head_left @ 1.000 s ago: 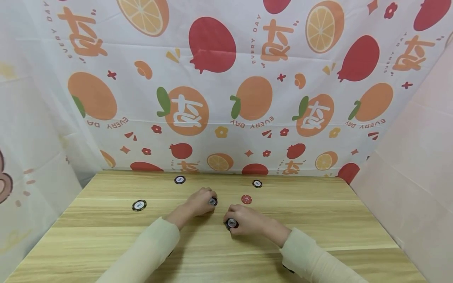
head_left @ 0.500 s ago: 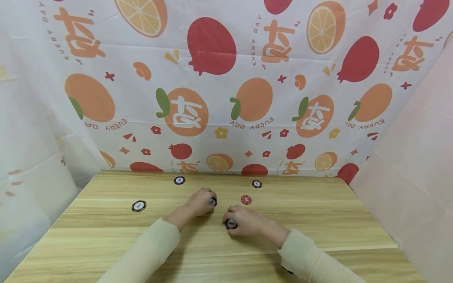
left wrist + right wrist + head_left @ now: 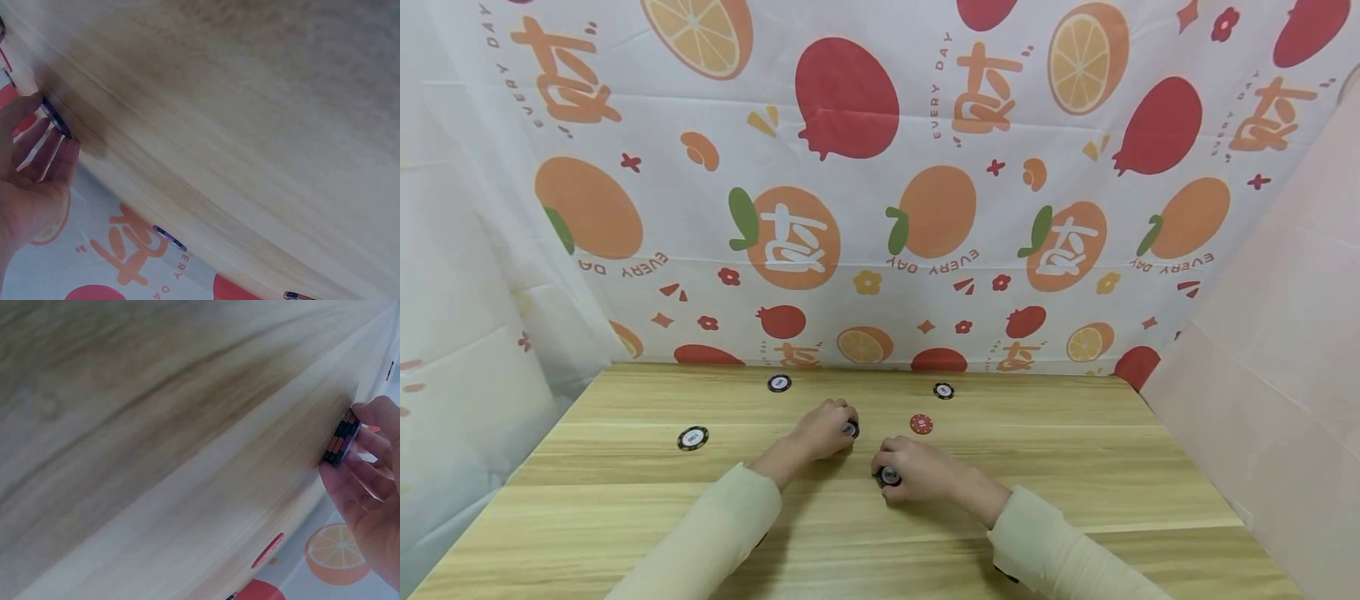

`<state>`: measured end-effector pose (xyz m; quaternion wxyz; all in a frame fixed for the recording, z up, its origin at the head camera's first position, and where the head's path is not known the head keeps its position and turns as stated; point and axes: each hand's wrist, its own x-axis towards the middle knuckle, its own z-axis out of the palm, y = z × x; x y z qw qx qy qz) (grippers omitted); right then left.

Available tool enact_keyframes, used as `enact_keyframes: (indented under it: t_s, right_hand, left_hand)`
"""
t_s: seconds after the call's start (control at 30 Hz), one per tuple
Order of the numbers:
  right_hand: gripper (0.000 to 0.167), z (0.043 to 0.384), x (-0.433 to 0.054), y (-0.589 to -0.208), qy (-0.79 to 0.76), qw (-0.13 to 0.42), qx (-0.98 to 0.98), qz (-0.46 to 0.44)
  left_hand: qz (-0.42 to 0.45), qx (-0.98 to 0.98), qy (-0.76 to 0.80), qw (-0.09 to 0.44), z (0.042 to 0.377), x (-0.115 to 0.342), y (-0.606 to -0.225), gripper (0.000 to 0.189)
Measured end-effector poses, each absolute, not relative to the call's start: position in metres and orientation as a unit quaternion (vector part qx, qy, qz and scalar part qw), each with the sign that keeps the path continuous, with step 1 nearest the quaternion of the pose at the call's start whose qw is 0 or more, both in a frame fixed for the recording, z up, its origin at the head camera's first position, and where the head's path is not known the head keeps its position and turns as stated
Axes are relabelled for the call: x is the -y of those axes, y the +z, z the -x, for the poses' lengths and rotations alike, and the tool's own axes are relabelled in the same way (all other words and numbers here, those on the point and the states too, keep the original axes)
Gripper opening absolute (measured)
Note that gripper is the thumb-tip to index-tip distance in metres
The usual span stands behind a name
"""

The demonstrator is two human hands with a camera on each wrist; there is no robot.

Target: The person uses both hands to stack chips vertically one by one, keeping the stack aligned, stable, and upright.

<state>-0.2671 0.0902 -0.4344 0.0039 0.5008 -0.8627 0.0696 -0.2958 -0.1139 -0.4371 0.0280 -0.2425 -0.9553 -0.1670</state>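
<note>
In the head view my left hand (image 3: 826, 427) pinches a dark poker chip (image 3: 850, 428) by its rim near the middle of the table. The left wrist view shows this purple and black chip (image 3: 55, 117) between thumb and fingertips, flat against the wood. Closer to me and to the right, my right hand (image 3: 916, 471) grips a small stack of poker chips (image 3: 889, 475), topped by a dark chip with a pale centre. Dark and orange edges of that stack (image 3: 342, 439) show in the right wrist view, low on the tabletop. A red poker chip (image 3: 921, 424) lies just beyond the right hand.
Black-edged chips lie at the left (image 3: 693, 437) and back right (image 3: 943, 391), and a purplish chip (image 3: 779, 383) at the back left. Dark edges peek out beneath both sleeves. The wooden table (image 3: 587, 500) ends at a fruit-print curtain (image 3: 865, 225) behind.
</note>
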Motion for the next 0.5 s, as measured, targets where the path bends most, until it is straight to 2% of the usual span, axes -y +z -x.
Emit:
enact_keyframes:
  t_s: [0.5]
  right_hand:
    - [0.028,0.2644,-0.0885,-0.4346,0.075,-0.018,0.888,-0.454]
  left_hand:
    - [0.242,0.955,-0.167,0.036,0.2966,0.1138,-0.4387,0.016]
